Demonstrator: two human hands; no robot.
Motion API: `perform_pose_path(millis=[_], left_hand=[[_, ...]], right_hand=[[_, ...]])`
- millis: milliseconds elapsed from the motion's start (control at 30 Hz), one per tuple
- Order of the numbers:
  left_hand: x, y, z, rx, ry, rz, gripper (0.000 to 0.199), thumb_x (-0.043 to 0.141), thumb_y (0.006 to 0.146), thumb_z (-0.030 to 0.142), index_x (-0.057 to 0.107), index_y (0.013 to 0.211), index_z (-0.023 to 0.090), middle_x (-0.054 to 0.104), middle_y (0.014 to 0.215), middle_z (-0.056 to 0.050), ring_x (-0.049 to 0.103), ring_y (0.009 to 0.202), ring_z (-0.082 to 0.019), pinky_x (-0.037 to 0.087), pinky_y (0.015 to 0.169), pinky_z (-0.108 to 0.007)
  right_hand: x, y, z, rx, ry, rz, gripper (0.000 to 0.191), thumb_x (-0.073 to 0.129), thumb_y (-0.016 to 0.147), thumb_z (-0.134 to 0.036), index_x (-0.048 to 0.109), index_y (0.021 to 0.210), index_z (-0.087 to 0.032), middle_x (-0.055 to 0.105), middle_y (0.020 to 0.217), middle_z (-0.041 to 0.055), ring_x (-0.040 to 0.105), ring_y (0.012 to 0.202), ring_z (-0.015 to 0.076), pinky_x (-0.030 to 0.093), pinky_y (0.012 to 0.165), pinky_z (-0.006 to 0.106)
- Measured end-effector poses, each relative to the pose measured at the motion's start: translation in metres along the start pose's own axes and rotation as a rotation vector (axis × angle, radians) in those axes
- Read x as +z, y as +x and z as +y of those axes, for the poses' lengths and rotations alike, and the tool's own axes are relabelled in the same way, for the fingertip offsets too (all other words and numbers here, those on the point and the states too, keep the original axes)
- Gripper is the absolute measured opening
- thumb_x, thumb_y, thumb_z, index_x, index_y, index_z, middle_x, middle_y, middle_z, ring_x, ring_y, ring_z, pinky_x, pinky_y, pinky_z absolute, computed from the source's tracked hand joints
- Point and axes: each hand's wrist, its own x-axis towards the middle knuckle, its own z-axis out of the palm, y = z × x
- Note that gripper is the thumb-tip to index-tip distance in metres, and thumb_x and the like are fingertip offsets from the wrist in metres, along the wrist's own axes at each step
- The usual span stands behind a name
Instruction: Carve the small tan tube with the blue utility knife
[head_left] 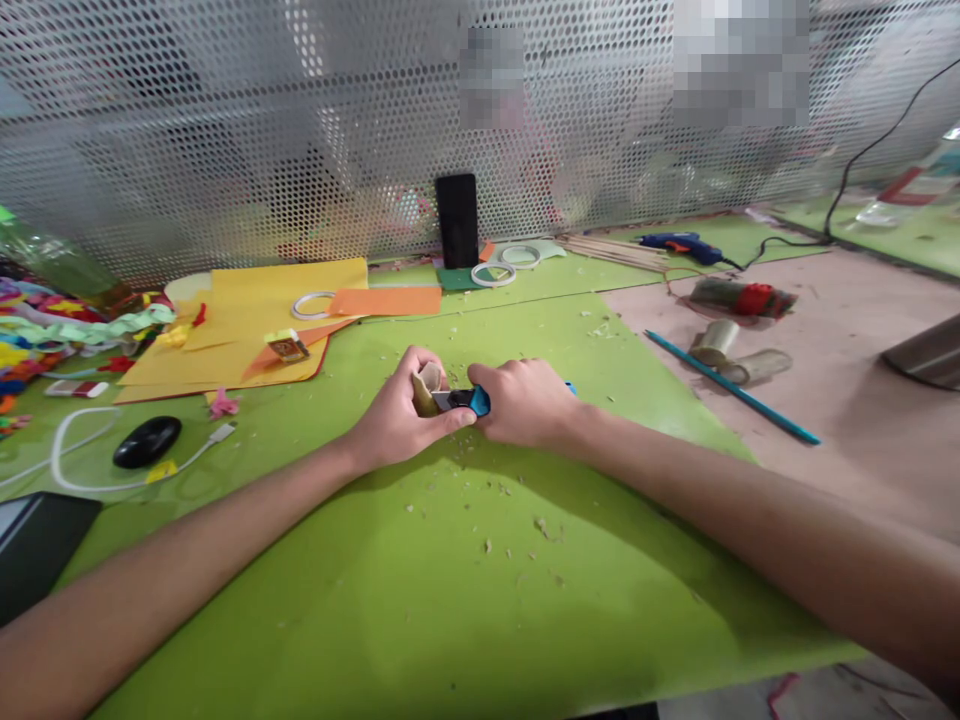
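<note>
My left hand (401,415) is closed around a short hollow tan piece (427,392), which looks like a bamboo section with a cut rim. In my right hand (525,402) is a blue utility knife (480,401), its fingers wrapped around the handle. The knife's blade meets the near side of the tan piece, and my left thumb lies close to the knife's front end. Pale shavings (541,527) are scattered on the green table (360,620) below and around both hands.
Two cut tube sections (714,342) and a blue pencil (731,387) lie to the right, with a glue gun (682,246) behind. A phone (457,222) leans on the perforated metal screen (360,130). Yellow paper (277,300), tape rings (493,274) and a black mouse (148,442) are leftward.
</note>
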Motion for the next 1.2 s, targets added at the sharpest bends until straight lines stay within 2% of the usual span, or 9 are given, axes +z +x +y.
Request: perform_pose_path(millis=[200,433,767,1000,1200], left_hand=[[0.0011,-0.0008,-0.0011,0.033,0.008,0.006,0.047,0.073,0.075,0.035,0.035,0.099,0.024,0.045,0.084,0.004,0.040,0.059,-0.006,0.033,0.053,-0.020],[0.0013,-0.0008,-0.0033,0.045,0.045,0.022,0.046,0.074,0.074,0.035,0.037,0.098,0.023,0.041,0.078,0.006,0.036,0.058,-0.005,0.032,0.052,-0.020],[0.0021,-0.0008,-0.0032,0.014,0.137,0.058,0.046,0.072,0.074,0.040,0.038,0.099,0.023,0.039,0.075,0.006,0.036,0.058,-0.007,0.032,0.054,-0.021],[0.0023,-0.0001,-0.0031,-0.039,0.148,0.066,0.042,0.071,0.075,0.043,0.039,0.094,0.023,0.036,0.069,0.007,0.032,0.055,-0.007,0.026,0.051,-0.020],[0.0026,0.0010,-0.0047,-0.016,0.072,0.062,0.049,0.073,0.073,0.042,0.036,0.100,0.023,0.042,0.082,0.004,0.039,0.061,-0.008,0.034,0.055,-0.021]], right_hand=[[0.0001,0.0000,-0.0003,0.004,0.005,-0.011,0.025,0.046,0.071,-0.037,0.059,0.087,-0.023,0.066,0.065,0.0055,0.058,0.052,0.0200,0.023,0.044,0.029],[-0.0016,-0.0009,-0.0014,-0.001,-0.005,-0.015,0.026,0.046,0.070,-0.037,0.059,0.087,-0.022,0.066,0.065,0.0054,0.059,0.053,0.0212,0.024,0.044,0.029],[-0.0037,0.0004,-0.0023,0.047,-0.058,-0.036,0.029,0.047,0.071,-0.037,0.059,0.093,-0.021,0.067,0.068,0.0075,0.063,0.058,0.0252,0.028,0.047,0.029],[-0.0048,0.0009,-0.0019,0.075,-0.043,-0.049,0.028,0.046,0.074,-0.037,0.058,0.093,-0.021,0.068,0.070,0.0081,0.064,0.059,0.0253,0.029,0.047,0.029],[-0.0029,0.0009,-0.0009,0.042,-0.034,-0.049,0.026,0.046,0.073,-0.037,0.058,0.091,-0.021,0.068,0.069,0.0073,0.062,0.057,0.0239,0.027,0.046,0.029]])
